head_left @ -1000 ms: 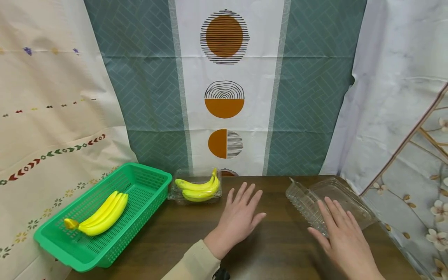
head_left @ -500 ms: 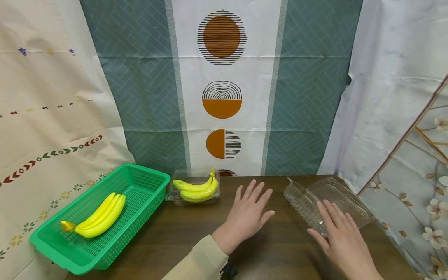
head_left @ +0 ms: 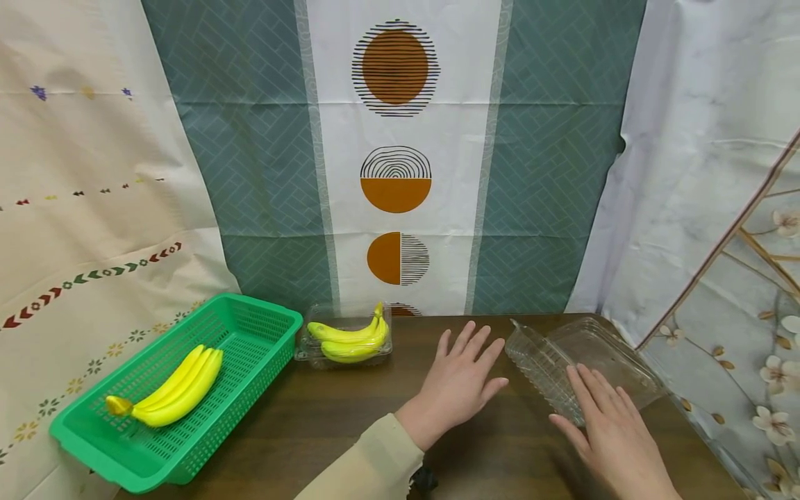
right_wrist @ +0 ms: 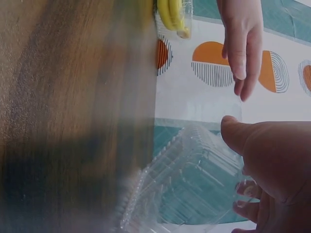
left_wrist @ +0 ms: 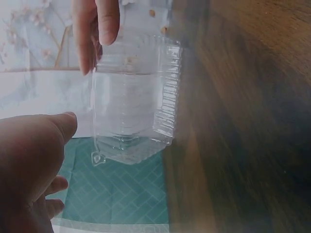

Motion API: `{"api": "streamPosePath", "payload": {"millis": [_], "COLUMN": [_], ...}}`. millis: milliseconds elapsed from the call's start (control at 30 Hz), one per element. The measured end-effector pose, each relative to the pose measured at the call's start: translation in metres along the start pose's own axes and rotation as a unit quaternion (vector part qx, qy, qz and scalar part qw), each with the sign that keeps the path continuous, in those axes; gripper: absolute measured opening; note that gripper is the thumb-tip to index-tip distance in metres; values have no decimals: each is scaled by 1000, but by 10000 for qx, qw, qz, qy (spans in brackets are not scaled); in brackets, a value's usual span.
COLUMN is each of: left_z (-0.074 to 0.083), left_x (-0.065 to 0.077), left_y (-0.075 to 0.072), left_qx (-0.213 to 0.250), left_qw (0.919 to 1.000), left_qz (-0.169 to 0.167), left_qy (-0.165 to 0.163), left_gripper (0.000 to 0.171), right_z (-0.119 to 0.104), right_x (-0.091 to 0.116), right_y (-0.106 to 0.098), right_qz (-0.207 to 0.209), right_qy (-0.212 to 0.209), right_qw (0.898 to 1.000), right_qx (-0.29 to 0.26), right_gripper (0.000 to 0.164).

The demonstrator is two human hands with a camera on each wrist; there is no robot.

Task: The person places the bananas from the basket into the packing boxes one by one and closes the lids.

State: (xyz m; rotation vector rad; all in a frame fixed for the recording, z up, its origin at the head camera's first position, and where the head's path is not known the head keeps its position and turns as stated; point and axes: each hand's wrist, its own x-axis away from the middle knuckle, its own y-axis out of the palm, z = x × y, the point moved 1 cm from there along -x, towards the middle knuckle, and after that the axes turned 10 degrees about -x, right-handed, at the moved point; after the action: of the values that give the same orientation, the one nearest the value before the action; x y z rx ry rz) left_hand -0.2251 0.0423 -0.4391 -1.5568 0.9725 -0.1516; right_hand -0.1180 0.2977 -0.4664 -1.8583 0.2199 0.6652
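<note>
A clear plastic clamshell box point(head_left: 542, 364) stands tilted at the right of the table, its lid point(head_left: 615, 351) spread open behind it. My right hand point(head_left: 615, 437) is at its near end with fingers extended, overlapping the plastic in the head view. In the right wrist view, the fingers point(right_wrist: 248, 211) lie right beside the ribbed box point(right_wrist: 189, 179). My left hand point(head_left: 455, 389) hovers over the table just left of the box, fingers straight and spread, holding nothing. The left wrist view shows the box point(left_wrist: 129, 97) beyond the left thumb point(left_wrist: 68, 124).
At the back stands another clear box point(head_left: 306, 353) holding yellow bananas point(head_left: 353, 344). A green plastic basket point(head_left: 65, 434) with a banana bunch point(head_left: 181, 392) sits at the left. Patterned cloths point(head_left: 262, 173) hang behind and along both sides of the brown table point(head_left: 281, 430).
My left hand has moved to the right, toward the clear clamshell box. The right hand stays almost where it was. The head view has shifted slightly to the right.
</note>
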Motion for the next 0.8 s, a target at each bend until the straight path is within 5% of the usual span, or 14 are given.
{"api": "streamPosePath", "payload": {"millis": [800], "left_z": [14], "left_x": [-13], "left_y": [15], "left_qx": [230], "left_qw": [9996], "left_qz": [-165], "left_qy": [-37], "left_gripper": [66], "right_z": [-14], "right_x": [18], "right_y": [24], "right_qz": [-324], "right_qy": [-189], "right_qw": [9993], "right_qx": [-39], "right_gripper": [92]}}
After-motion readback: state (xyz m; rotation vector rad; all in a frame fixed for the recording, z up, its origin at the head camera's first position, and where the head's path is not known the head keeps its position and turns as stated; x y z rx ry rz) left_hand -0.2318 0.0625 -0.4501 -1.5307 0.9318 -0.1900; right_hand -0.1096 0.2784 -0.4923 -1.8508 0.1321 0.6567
